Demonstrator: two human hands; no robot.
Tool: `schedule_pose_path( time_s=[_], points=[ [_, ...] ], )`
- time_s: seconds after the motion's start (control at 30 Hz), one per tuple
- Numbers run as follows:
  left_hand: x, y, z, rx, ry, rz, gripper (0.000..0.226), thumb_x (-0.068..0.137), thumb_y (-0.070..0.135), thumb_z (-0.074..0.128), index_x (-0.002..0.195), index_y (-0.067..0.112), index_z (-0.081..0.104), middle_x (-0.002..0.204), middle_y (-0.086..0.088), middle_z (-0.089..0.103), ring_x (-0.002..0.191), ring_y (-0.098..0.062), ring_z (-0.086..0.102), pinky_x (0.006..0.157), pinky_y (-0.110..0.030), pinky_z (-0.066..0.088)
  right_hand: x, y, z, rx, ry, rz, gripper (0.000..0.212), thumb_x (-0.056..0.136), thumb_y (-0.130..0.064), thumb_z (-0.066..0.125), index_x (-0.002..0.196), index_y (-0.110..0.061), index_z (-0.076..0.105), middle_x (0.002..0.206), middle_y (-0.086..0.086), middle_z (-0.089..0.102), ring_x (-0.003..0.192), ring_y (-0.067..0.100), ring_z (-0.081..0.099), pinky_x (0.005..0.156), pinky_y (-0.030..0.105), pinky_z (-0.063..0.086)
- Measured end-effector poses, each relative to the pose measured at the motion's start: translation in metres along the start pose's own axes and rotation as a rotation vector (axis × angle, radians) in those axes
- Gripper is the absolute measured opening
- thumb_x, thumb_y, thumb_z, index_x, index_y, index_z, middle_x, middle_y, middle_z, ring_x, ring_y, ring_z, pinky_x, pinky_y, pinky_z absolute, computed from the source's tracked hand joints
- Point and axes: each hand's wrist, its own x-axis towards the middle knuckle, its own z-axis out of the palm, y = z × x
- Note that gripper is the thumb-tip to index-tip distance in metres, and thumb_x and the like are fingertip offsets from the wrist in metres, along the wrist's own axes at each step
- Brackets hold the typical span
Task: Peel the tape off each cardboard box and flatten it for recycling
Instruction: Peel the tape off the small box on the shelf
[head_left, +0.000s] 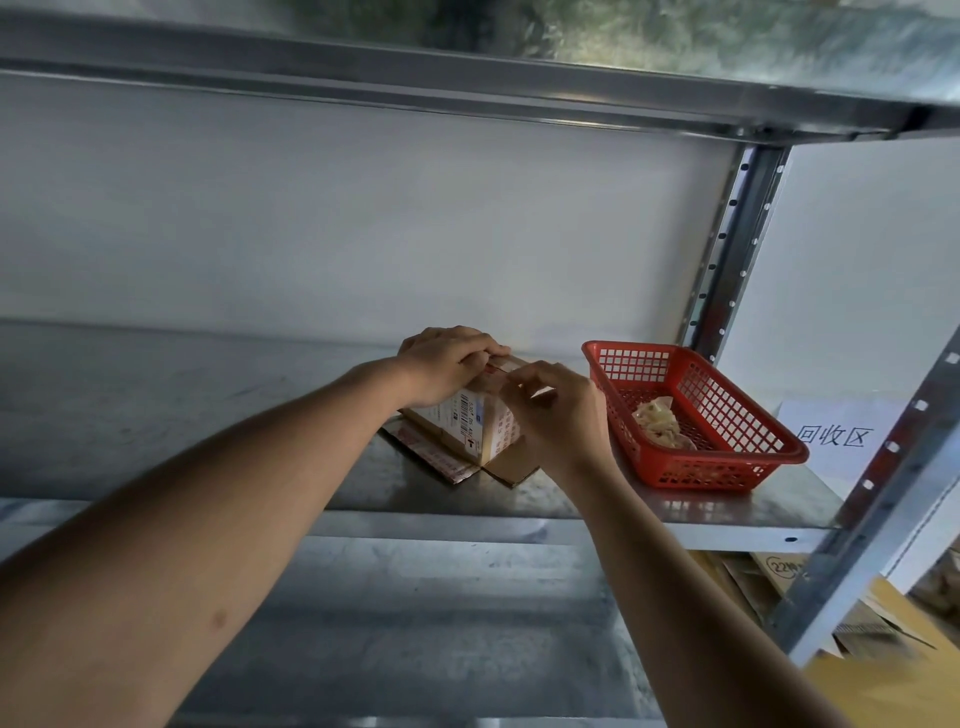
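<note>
Left hand (447, 364): grips box (470, 423) top.
Right hand (556, 410): pinches tape (501, 371) (near basket (779, 457)).
Risk: tape likely tears if yanked.

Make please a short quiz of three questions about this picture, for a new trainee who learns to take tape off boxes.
1. True or false: the cardboard box is already flattened.
2. What lies in the red basket? A) scissors B) a wad of peeled tape C) nothing
3. Which hand pinches at the tape on top of the box, and what does the other hand do?

Key
1. False: it still stands as a box, on a flat piece of cardboard on the metal shelf.
2. B
3. The right hand pinches with its fingers; the left hand holds the box from above.
</note>
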Motion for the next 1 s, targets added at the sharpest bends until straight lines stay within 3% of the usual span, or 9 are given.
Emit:
schedule_pose_path(
  time_s=[0.13,0.27,0.33,0.47,0.53,0.67,0.83,0.93,1.0],
  points=[
    [0.001,-0.001,0.0,0.012,-0.003,0.004,0.044,0.108,0.042,0.025,0.139,0.055,0.053,0.154,0.015,0.047,0.144,-0.018,0.036,0.12,-0.049,0.023,-0.002,-0.003,0.0,-0.094,0.058,-0.152,0.009,0.088,-0.023,0.082,0.096,-0.02,0.082,0.089,-0.003,0.067,0.07,0.005,0.065,0.06,0.011,0.042],
    [0.0,-0.003,-0.001,0.005,-0.019,0.017,0.049,0.101,0.043,0.023,0.138,0.057,0.053,0.154,0.017,0.046,0.145,-0.017,0.036,0.121,-0.05,0.023,-0.006,-0.011,0.0,-0.205,0.031,-0.264,0.02,0.08,-0.028,0.089,0.088,-0.012,0.08,0.087,0.001,0.07,0.064,0.017,0.067,0.059,0.032,0.054],
    [0.0,-0.004,-0.001,-0.023,-0.021,0.009,0.049,0.098,0.046,0.024,0.135,0.06,0.053,0.153,0.02,0.047,0.145,-0.015,0.036,0.121,-0.049,0.022,-0.008,-0.012,0.002,-0.225,0.064,-0.358,0.011,0.081,-0.016,0.087,0.084,-0.009,0.08,0.087,0.005,0.073,0.065,0.022,0.067,0.057,0.042,0.055],
    [0.002,-0.008,0.001,-0.058,-0.019,0.004,0.041,0.102,0.048,0.029,0.13,0.064,0.053,0.149,0.025,0.047,0.143,-0.012,0.035,0.12,-0.041,0.021,-0.016,-0.011,0.005,-0.21,-0.018,-0.501,0.001,0.086,-0.009,0.081,0.087,-0.01,0.081,0.091,0.004,0.076,0.071,0.021,0.07,0.058,0.041,0.058],
    [0.003,-0.008,0.002,-0.049,-0.016,-0.001,0.039,0.104,0.046,0.03,0.13,0.064,0.053,0.15,0.025,0.046,0.143,-0.013,0.034,0.116,-0.037,0.019,-0.017,-0.008,0.005,-0.138,-0.022,-0.449,0.004,0.086,-0.009,0.08,0.086,-0.014,0.08,0.087,-0.002,0.076,0.07,0.015,0.07,0.06,0.037,0.058],
    [0.003,-0.003,0.001,-0.008,-0.014,-0.001,0.049,0.099,0.049,0.023,0.135,0.06,0.054,0.152,0.019,0.046,0.142,-0.017,0.037,0.117,-0.046,0.023,-0.011,-0.007,-0.001,0.011,-0.024,-0.174,0.014,0.092,-0.011,0.074,0.083,-0.022,0.073,0.065,-0.02,0.068,0.06,-0.002,0.07,0.055,0.011,0.049],
    [0.0,0.0,0.001,0.032,0.001,-0.002,0.055,0.095,0.049,0.018,0.137,0.053,0.054,0.153,0.015,0.047,0.141,-0.021,0.038,0.114,-0.048,0.027,0.003,-0.015,-0.011,0.179,0.032,0.033,0.007,0.098,-0.016,0.067,0.093,-0.02,0.071,0.069,-0.009,0.074,0.058,0.007,0.073,0.06,0.031,0.062],
    [0.002,-0.001,0.004,0.044,-0.009,-0.036,0.044,0.104,0.045,0.022,0.137,0.05,0.051,0.156,0.012,0.044,0.143,-0.024,0.034,0.114,-0.05,0.025,0.011,-0.018,-0.017,0.192,0.031,0.059,0.012,0.098,-0.018,0.07,0.109,-0.017,0.073,0.076,-0.005,0.077,0.063,0.007,0.075,0.065,0.033,0.065],
    [0.004,0.001,0.005,0.043,-0.016,-0.053,0.043,0.104,0.046,0.021,0.135,0.051,0.051,0.156,0.012,0.044,0.142,-0.025,0.035,0.113,-0.049,0.026,0.015,-0.016,-0.02,0.182,0.037,0.075,0.012,0.098,-0.018,0.071,0.109,-0.017,0.077,0.083,-0.005,0.077,0.068,0.007,0.076,0.068,0.034,0.066]
  ],
)
